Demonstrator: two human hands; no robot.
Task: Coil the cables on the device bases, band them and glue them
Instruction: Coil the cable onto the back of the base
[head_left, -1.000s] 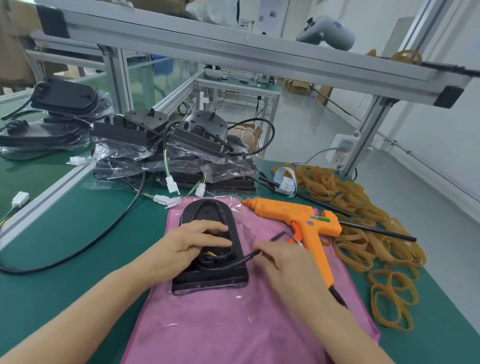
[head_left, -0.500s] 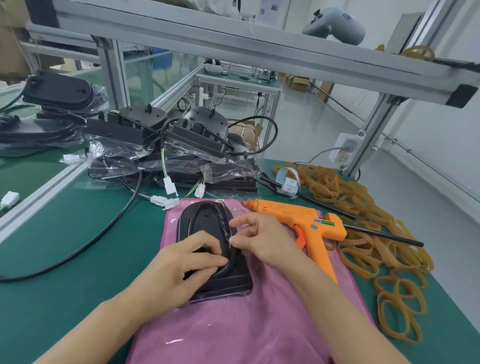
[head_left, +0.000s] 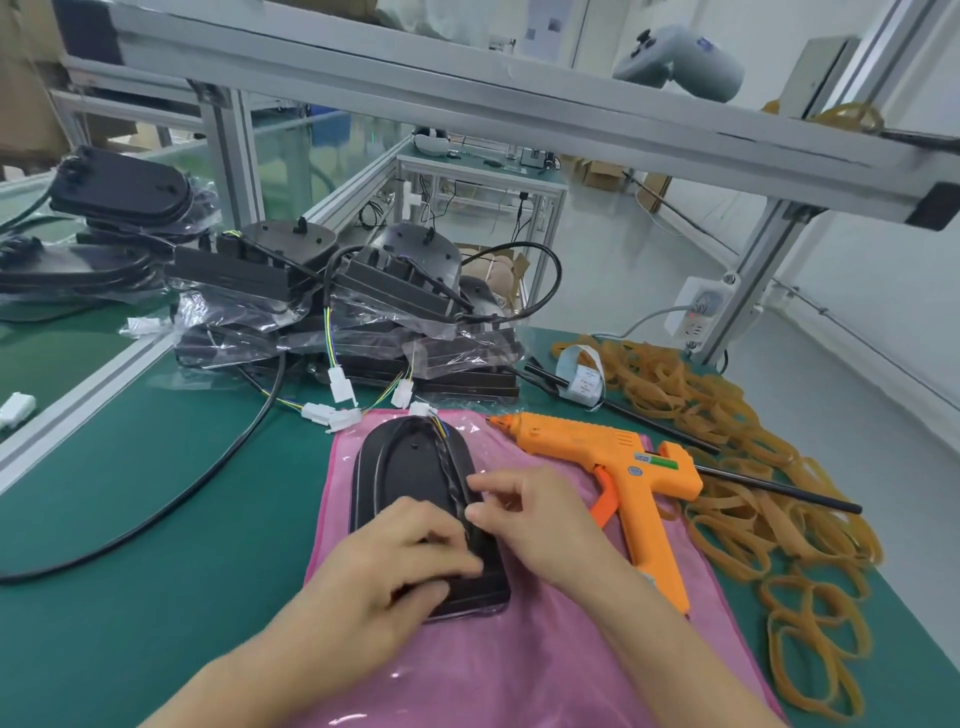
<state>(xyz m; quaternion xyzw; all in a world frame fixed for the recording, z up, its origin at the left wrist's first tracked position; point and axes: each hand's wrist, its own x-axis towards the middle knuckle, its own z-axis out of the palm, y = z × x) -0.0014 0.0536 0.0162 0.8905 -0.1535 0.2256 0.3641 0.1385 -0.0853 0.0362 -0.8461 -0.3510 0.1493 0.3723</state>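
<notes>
A black device base (head_left: 405, 470) lies on a pink cloth (head_left: 519, 660) in front of me. Its black cable (head_left: 451, 475) runs up the base's right side to a white connector (head_left: 420, 409) at the far tip. My left hand (head_left: 395, 558) presses on the near end of the base, its fingers holding the cable there. My right hand (head_left: 540, 514) pinches the cable at the base's right edge. An orange glue gun (head_left: 618, 467) lies on the cloth just right of the base. Tan rubber bands (head_left: 743, 467) are heaped at the right.
A stack of bagged black bases (head_left: 337, 312) with loose wires and white plugs stands behind the cloth. A long black cable (head_left: 171, 499) trails across the green table (head_left: 130, 597) to the left. A thin black rod (head_left: 769, 483) lies beside the glue gun. An aluminium frame (head_left: 519, 114) crosses overhead.
My right hand has carried the cable from the base's near right corner up along its right side. The cable now lies laid around the base. My left hand stayed on the near end.
</notes>
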